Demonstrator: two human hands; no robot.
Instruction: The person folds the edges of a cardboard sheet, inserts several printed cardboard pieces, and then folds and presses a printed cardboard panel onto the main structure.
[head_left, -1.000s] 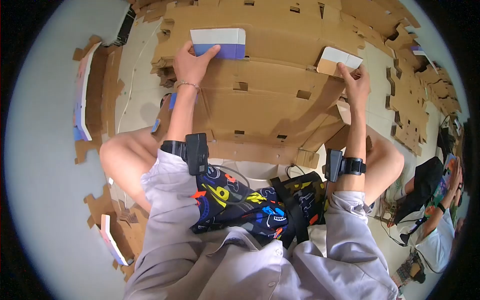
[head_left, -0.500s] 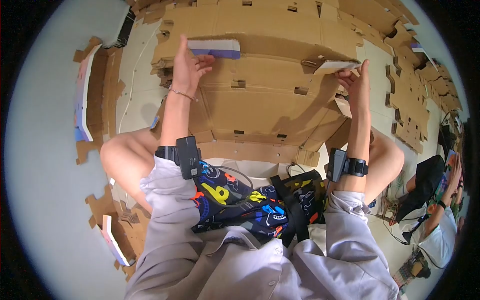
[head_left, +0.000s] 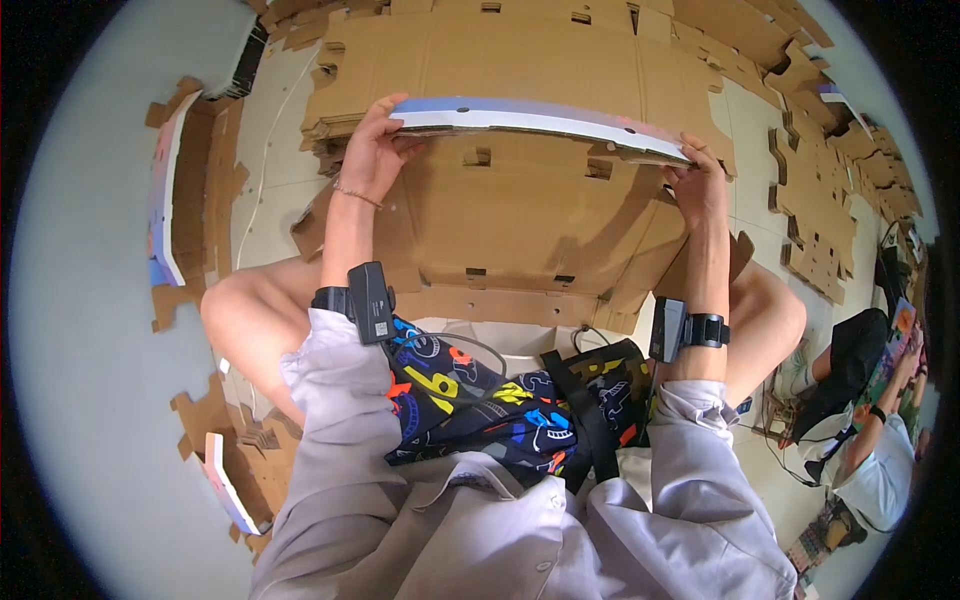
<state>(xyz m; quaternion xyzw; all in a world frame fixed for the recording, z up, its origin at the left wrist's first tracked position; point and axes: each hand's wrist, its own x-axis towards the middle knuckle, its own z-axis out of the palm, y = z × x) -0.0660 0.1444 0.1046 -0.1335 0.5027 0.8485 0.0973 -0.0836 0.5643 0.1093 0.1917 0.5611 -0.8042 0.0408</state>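
- One large cardboard sheet (head_left: pixel 530 215) is held, brown side toward the camera. It is raised in front of the person, above the knees, and its far edge (head_left: pixel 540 117) is tipped up to show a curved white-and-blue printed strip.
- Two hands are on it, one at each far corner.
- The left hand (head_left: pixel 372 150) grips the far left corner, fingers clamped over the edge, with the forearm stretched forward and up.
- The right hand (head_left: pixel 697 185) grips the far right corner, fingers closed on the edge, with the arm held nearly straight.
- There are two black wrist devices, one on the left forearm (head_left: pixel 368 302) and one on the right (head_left: pixel 668 329).
- A stack of flat cardboard (head_left: pixel 560 50) with slots cut in it lies on the tiled floor (head_left: pixel 275 150), just behind the raised sheet.
- More cut cardboard pieces (head_left: pixel 815 210) are spread on the floor to the right.
- Two printed panels stand on edge to the left, one near the top (head_left: pixel 163 190) and one lower down (head_left: pixel 225 485), each with brown scraps beside it.
- Another person (head_left: pixel 875 470) sits at the far right, well apart.
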